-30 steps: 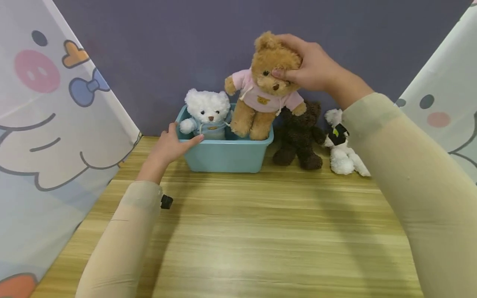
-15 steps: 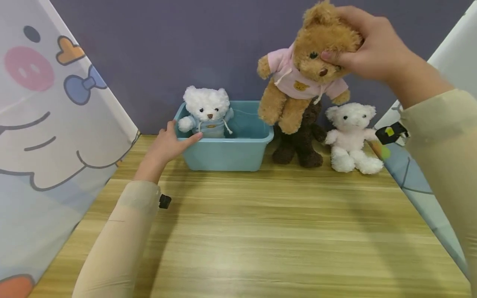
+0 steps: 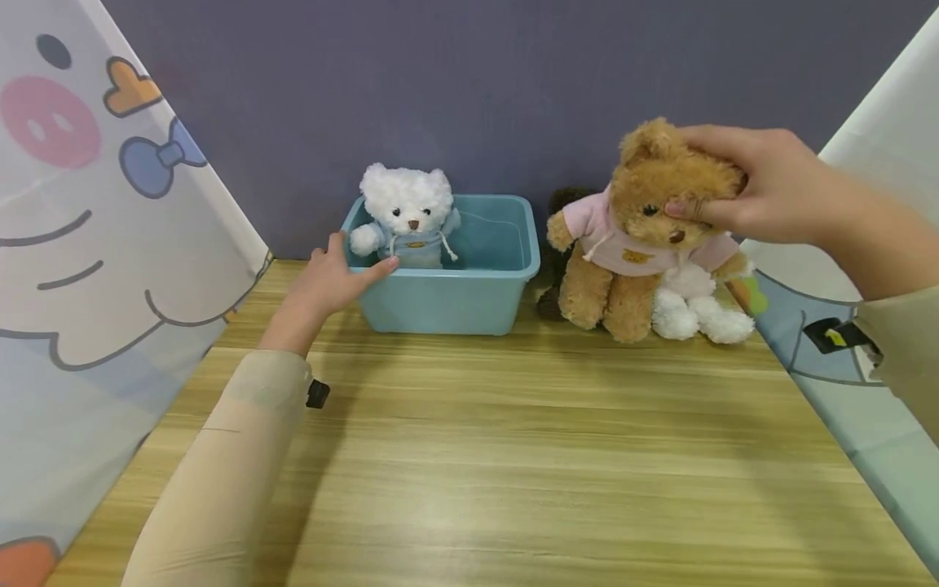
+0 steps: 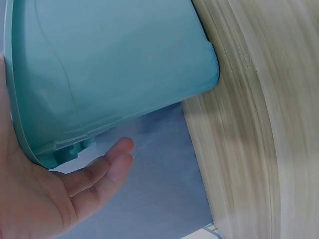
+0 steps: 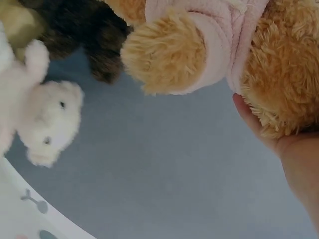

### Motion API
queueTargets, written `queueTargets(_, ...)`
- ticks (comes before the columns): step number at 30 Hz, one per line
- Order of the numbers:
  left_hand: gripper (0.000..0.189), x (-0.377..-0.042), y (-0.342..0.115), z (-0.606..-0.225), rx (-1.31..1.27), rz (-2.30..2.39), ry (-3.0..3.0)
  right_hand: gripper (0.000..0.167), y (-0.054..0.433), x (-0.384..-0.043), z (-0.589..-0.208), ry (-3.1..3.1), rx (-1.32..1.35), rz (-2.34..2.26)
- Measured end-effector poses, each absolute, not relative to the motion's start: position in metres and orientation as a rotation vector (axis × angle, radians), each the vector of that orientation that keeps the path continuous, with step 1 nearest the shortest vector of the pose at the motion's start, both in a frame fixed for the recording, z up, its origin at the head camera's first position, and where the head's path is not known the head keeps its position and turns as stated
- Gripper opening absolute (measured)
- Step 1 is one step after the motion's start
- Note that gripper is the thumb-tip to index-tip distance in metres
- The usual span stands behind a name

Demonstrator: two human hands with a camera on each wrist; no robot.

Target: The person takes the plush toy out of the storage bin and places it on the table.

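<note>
My right hand [image 3: 778,187] grips a brown teddy bear [image 3: 631,232] in a pink hoodie by its head, thumb across the face. The bear hangs upright to the right of a light blue plastic bin [image 3: 443,306]; I cannot tell whether its feet touch the table. At the bin's front left corner my left hand [image 3: 323,281] holds the rim, thumb along the front. In the left wrist view, the fingers [image 4: 107,177] reach along the bin's outside [image 4: 124,55]. A white teddy bear [image 3: 407,208] in a blue hoodie sits in the bin's left part.
Behind the held bear, a dark brown plush bear [image 3: 553,297] is mostly hidden. A second white plush bear [image 3: 704,314] sits partly covered at the right; its face [image 5: 55,122] shows in the right wrist view. A dark wall [image 3: 477,90] backs the wooden table [image 3: 513,448].
My right hand has lifted the brown teddy bear from over the bin, carried it right and lowered it before the other plush bears. The left hand stays on the bin.
</note>
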State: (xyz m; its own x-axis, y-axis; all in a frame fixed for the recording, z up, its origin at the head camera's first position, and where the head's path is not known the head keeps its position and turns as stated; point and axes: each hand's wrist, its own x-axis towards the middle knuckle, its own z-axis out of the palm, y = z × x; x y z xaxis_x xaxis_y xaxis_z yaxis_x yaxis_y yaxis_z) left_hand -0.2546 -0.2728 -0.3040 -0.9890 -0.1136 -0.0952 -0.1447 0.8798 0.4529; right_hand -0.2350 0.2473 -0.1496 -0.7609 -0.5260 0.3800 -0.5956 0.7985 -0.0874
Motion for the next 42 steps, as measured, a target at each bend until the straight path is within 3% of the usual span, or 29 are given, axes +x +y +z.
queueTargets(13, 0.147, -0.249, -0.274, -0.302, -0.211, 0.725, 2.986, 0.077, 0.222, -0.211, -0.211, -2.562, 1.107, 0.389)
queueTargets(27, 0.148, -0.251, -0.274, -0.302, -0.206, 0.726, 2.986, 0.071, 0.218, -0.208, -0.240, -2.413, 1.494, 0.184)
queueTargets(37, 0.148, -0.250, -0.276, -0.305, -0.209, 0.731, 2.971, 0.060, 0.227, -0.217, -0.274, -2.784, 1.370, 0.248)
queueTargets(42, 0.147, -0.251, -0.274, -0.305, -0.199, 0.742, 2.976, 0.071, 0.242, -0.228, -0.297, -2.968, 1.123, 0.465)
